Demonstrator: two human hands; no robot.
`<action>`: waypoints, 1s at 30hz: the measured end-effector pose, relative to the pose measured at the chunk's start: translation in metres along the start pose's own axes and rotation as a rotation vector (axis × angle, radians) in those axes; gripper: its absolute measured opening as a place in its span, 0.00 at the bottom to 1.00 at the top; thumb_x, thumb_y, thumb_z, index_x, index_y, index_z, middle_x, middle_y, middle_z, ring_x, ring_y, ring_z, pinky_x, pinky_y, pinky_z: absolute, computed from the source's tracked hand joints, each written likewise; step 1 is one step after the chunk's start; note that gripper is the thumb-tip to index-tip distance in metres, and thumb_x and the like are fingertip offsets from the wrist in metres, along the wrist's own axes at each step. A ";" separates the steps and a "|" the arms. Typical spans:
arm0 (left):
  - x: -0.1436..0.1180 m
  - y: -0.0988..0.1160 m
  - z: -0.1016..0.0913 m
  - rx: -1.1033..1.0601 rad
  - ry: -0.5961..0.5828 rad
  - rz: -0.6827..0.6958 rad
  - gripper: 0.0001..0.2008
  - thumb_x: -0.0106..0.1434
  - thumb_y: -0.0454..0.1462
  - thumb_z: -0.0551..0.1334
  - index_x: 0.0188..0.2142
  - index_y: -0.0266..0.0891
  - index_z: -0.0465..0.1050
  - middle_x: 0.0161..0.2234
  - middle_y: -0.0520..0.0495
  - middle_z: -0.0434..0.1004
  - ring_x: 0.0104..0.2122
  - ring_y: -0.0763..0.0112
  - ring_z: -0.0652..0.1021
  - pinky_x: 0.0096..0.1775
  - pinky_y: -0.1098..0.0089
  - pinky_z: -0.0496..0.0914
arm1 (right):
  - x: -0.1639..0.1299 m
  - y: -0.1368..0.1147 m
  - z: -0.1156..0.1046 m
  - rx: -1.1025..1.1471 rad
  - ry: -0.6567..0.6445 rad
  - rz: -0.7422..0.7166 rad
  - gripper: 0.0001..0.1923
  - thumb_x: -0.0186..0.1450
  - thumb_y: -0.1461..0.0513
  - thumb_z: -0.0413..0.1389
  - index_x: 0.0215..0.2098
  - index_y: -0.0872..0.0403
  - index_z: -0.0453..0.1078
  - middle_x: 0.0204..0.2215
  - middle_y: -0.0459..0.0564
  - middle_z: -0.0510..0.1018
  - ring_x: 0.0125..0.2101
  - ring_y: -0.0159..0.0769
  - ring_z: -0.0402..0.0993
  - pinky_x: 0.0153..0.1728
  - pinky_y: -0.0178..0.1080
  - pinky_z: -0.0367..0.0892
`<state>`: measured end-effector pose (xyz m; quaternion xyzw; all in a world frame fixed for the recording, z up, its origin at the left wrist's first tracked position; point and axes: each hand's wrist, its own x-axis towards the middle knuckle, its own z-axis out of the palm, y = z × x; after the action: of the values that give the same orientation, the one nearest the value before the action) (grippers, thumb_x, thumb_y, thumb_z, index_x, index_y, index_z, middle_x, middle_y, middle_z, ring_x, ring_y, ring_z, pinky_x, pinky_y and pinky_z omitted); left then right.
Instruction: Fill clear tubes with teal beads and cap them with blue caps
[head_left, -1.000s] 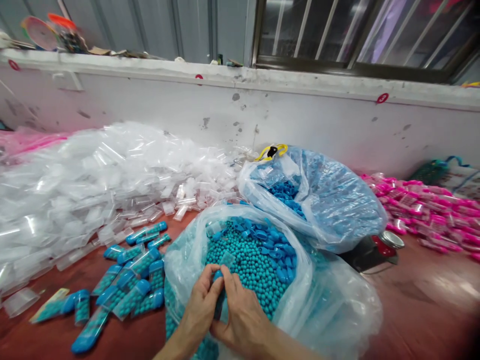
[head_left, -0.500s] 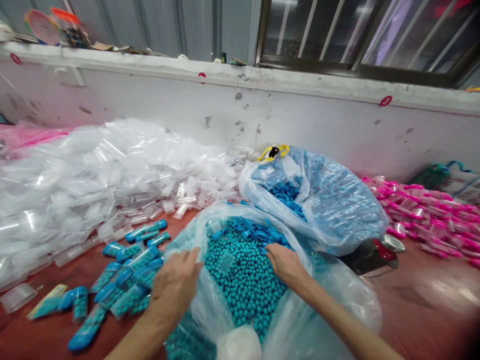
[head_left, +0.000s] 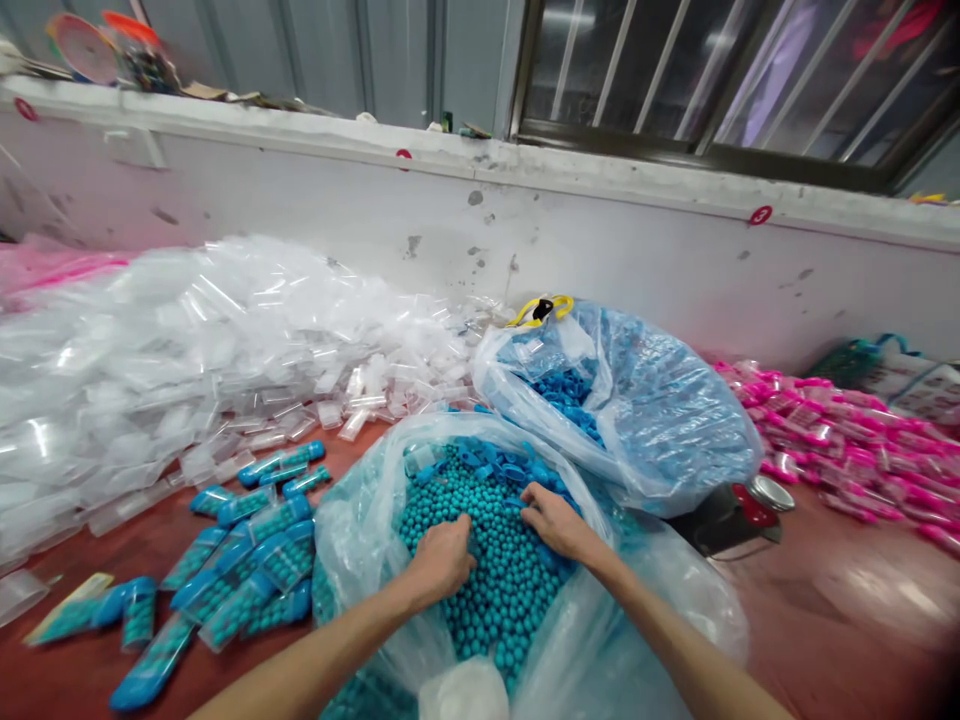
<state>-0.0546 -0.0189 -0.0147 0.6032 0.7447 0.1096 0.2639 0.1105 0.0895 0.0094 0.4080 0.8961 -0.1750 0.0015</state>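
Note:
A clear plastic bag (head_left: 352, 520) in front of me holds a mass of small teal beads (head_left: 495, 590), with loose blue caps (head_left: 517, 465) heaped at their far side. My left hand (head_left: 442, 562) is inside the bag, knuckles up and fingers curled down into the beads. What lies under it is hidden. Just to its right, my right hand (head_left: 559, 525) rests on the beads with its fingertips touching the blue caps. Left of the bag, several filled tubes with blue caps (head_left: 247, 560) lie on the red table.
Behind stands a second bag of blue caps (head_left: 645, 400) tied with a yellow band. A big heap of empty clear tubes (head_left: 187, 360) fills the left. Pink filled tubes (head_left: 847, 440) lie at the right, and a small metal tin (head_left: 765, 492) sits beside the bags.
My hands parted from a tube held at the bag's near edge. The left swung out to the filled tubes, then returned onto the beads. The right reached the blue caps.

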 end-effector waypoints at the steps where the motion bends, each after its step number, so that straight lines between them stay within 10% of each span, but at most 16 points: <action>1: 0.000 0.003 0.003 -0.023 -0.002 -0.009 0.15 0.49 0.33 0.56 0.39 0.38 0.65 0.37 0.40 0.74 0.40 0.56 0.72 0.39 0.63 0.62 | 0.000 0.001 0.000 0.026 0.011 0.002 0.14 0.63 0.65 0.43 0.45 0.57 0.63 0.34 0.49 0.76 0.35 0.31 0.71 0.34 0.30 0.61; 7: 0.022 0.026 0.033 -0.276 0.008 -0.054 0.10 0.47 0.29 0.56 0.31 0.37 0.66 0.35 0.41 0.73 0.40 0.55 0.71 0.42 0.61 0.61 | 0.003 0.005 0.005 0.177 0.019 -0.063 0.23 0.56 0.69 0.46 0.50 0.58 0.62 0.48 0.53 0.70 0.49 0.36 0.64 0.49 0.35 0.55; 13: 0.039 0.031 0.049 -0.771 -0.048 -0.069 0.03 0.50 0.33 0.57 0.27 0.38 0.64 0.27 0.51 0.71 0.32 0.68 0.71 0.35 0.70 0.64 | -0.003 0.017 -0.002 0.186 0.042 0.023 0.16 0.59 0.67 0.42 0.42 0.56 0.67 0.37 0.49 0.76 0.39 0.34 0.70 0.38 0.33 0.62; 30: 0.004 0.004 0.006 -1.323 -0.211 -0.229 0.18 0.41 0.45 0.64 0.29 0.37 0.63 0.20 0.54 0.66 0.22 0.75 0.69 0.24 0.74 0.59 | -0.004 -0.027 0.026 -0.247 0.061 0.038 0.06 0.61 0.61 0.51 0.35 0.56 0.67 0.37 0.56 0.72 0.40 0.43 0.67 0.36 0.38 0.59</action>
<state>-0.0481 -0.0149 -0.0190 0.2395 0.5503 0.4539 0.6586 0.0892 0.0619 -0.0063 0.4269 0.9024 -0.0508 0.0276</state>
